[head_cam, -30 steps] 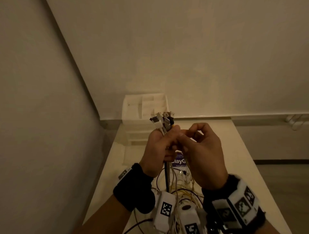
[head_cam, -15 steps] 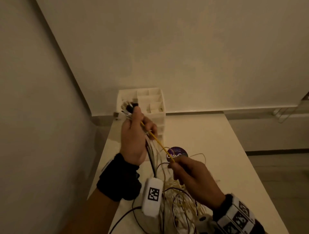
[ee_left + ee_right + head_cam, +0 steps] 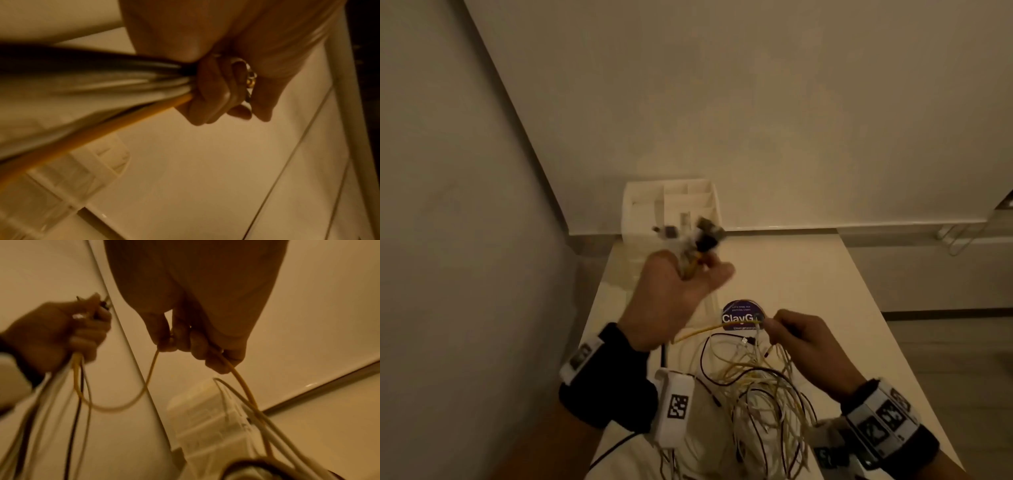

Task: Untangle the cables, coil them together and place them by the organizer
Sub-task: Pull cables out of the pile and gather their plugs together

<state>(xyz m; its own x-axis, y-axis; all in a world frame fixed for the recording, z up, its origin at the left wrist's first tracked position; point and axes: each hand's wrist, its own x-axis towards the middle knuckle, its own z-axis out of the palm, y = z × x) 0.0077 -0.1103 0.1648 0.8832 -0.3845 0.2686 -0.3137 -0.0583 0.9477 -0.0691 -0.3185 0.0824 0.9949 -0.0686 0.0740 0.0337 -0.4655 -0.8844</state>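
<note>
My left hand (image 3: 681, 274) is raised above the table and grips a bundle of cable ends (image 3: 698, 240), their plugs sticking up blurred. In the left wrist view its fingers (image 3: 207, 97) curl round white, black and yellow cables (image 3: 115, 84). My right hand (image 3: 791, 329) is lower, to the right, and pinches a yellow cable (image 3: 709, 330) that sags in a loop back to the left hand (image 3: 61, 331); the pinch (image 3: 168, 339) shows in the right wrist view. A tangle of white, yellow and black cables (image 3: 760, 404) lies on the table. The white organizer (image 3: 671, 209) stands at the table's far left corner.
A round purple sticker (image 3: 743, 317) lies on the white table (image 3: 825, 291) near my right hand. Walls close off the left and the far side. The table's right edge drops to a grey floor (image 3: 945, 342). Black straps with tagged white camera boxes (image 3: 674, 411) sit on both wrists.
The hands were together a second ago. My right hand has slid down and right along the yellow cable, which now sags. My left hand stays raised, holding the cable ends.
</note>
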